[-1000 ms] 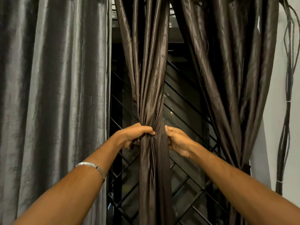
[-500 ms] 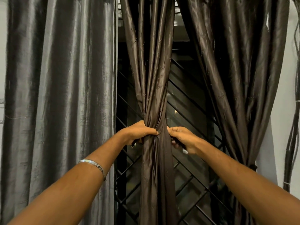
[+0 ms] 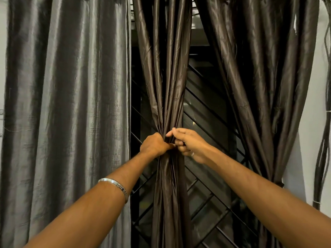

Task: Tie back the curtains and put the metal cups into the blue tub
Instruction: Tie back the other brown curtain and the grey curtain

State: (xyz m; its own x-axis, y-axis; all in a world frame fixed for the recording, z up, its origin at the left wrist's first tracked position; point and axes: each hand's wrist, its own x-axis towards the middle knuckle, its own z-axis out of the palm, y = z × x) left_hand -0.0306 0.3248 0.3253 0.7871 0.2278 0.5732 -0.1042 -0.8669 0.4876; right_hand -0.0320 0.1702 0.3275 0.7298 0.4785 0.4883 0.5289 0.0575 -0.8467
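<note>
On the far left the grey curtain (image 3: 68,111) hangs loose and untied, its position unchanged from a second ago. Next to it, the left hand (image 3: 155,144) keeps its fist clenched around the gathered waist of the middle brown curtain (image 3: 165,77), holding the bunch at the same height as before, a metal bangle (image 3: 116,185) sitting on that forearm. The real change is just to its right: the right hand (image 3: 188,143), which half a second ago lay low against the far side of the bunch, has risen and closed in until it touches the left, fingers curled and pinching at the folds just above the fist. I cannot tell whether it holds a tie cord or only fabric. This reads as the binding step beginning on this panel, with the gathering finished. Behind the cloth the dark window grille (image 3: 211,176) shows through. Further right, the right brown curtain (image 3: 259,86) is already cinched low near the wall, so that one looks done. The metal cups and blue tub are nowhere in view, so that half of the task is still untouched.
</note>
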